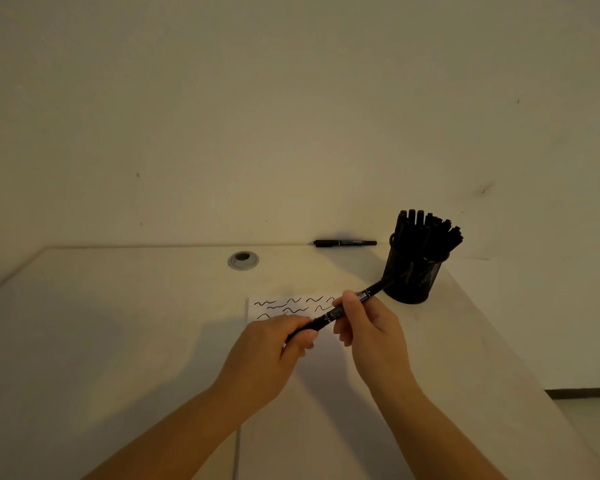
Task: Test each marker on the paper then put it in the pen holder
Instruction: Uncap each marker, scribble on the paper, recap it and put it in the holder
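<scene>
Both of my hands hold one black marker (329,315) slantwise above the white paper (291,308). My left hand (274,344) grips the marker's lower left end, my right hand (364,327) pinches its middle, and the upper right end points towards the black mesh pen holder (412,275). The holder stands at the right of the desk, filled with several black markers. Wavy black test lines cover the visible top of the paper. A second black marker (345,242) lies flat along the desk's back edge by the wall.
The pale desk (118,323) has a round grey cable grommet (243,260) at the back middle. A plain wall rises right behind the desk. The desk's right edge runs diagonally past the holder, with floor beyond it at the lower right.
</scene>
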The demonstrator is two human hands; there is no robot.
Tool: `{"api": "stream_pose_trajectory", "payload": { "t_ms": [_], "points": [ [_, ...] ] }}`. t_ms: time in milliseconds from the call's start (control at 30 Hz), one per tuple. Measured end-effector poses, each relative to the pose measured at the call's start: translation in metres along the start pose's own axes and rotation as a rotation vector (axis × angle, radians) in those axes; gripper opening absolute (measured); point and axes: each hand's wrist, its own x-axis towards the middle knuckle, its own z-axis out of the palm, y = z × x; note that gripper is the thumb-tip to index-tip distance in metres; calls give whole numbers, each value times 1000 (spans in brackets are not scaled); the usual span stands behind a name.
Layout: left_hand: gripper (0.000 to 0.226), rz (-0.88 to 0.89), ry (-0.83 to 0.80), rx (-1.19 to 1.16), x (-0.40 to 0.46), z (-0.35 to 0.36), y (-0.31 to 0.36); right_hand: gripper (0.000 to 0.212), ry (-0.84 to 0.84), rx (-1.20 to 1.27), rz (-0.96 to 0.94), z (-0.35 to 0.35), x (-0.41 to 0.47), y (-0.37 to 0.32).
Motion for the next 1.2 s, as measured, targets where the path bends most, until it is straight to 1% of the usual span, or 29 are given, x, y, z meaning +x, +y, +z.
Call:
{"api": "stream_pose_trajectory", "payload": {
  "t_ms": [33, 133, 200, 233, 333, 367, 400, 467, 500, 533, 567, 600, 667, 733, 767, 800, 900, 967, 1033, 1200],
  "points": [
    [19, 5, 4, 22, -5, 0, 0, 26, -7, 13, 29, 2, -4, 1],
    [22, 44, -6, 138, -18, 0, 3, 33, -157, -80, 79, 9, -16, 3],
    [24, 26, -50, 171, -26, -1, 5, 37, -189, -123, 101, 9, -17, 3],
    [25, -2, -79, 134, -29, -2, 7, 38, -188, -112, 112, 8, -18, 4],
    [33, -121, -155, -98, -30, -6, 12, 39, -191, -61, 129, 11, -22, 2],
    [35, -165, -186, -166, -28, -7, 12, 38, -176, -49, 133, 11, -21, 1],
    [37, -216, -225, -238, -27, -9, 12, 36, -124, -41, 138, 7, -17, 1],
    [39, -322, -308, -378, -30, -16, 7, 32, 66, 13, 154, -12, 0, -2],
    [40, -352, -329, -395, -32, -20, 3, 30, 154, 79, 158, -24, 9, -4],
    [39, -364, -329, -369, -33, -24, -2, 29, 205, 113, 147, -34, 16, -5],
    [38, -363, -313, -326, -33, -26, -7, 28, 204, 81, 118, -40, 20, -4],
    [37, -348, -288, -279, -31, -26, -10, 26, 166, 6, 79, -40, 22, -2],
    [34, -294, -250, -206, -25, -21, -11, 19, 25, -106, 12, -28, 24, 1],
    [31, -258, -233, -140, -19, -12, -9, 13, -128, -146, 13, -11, 27, 5],
    [30, -246, -228, -109, -17, -7, -9, 12, -161, -139, 31, -6, 29, 10],
    [28, -229, -226, -61, -16, -3, -10, 12, -153, -124, 48, -4, 31, 16],
    [24, -148, -219, 102, -20, 1, -17, 16, -36, -126, 56, -8, 33, 37],
    [23, -111, -207, 110, -23, 1, -20, 18, -3, -130, 46, -13, 34, 44],
    [23, -84, -201, 122, -24, 2, -20, 17, -19, -142, 32, -14, 35, 46],
    [25, -73, -190, 150, -23, 2, -17, 18, -174, -249, -61, -7, 33, 49]
  ]
}}
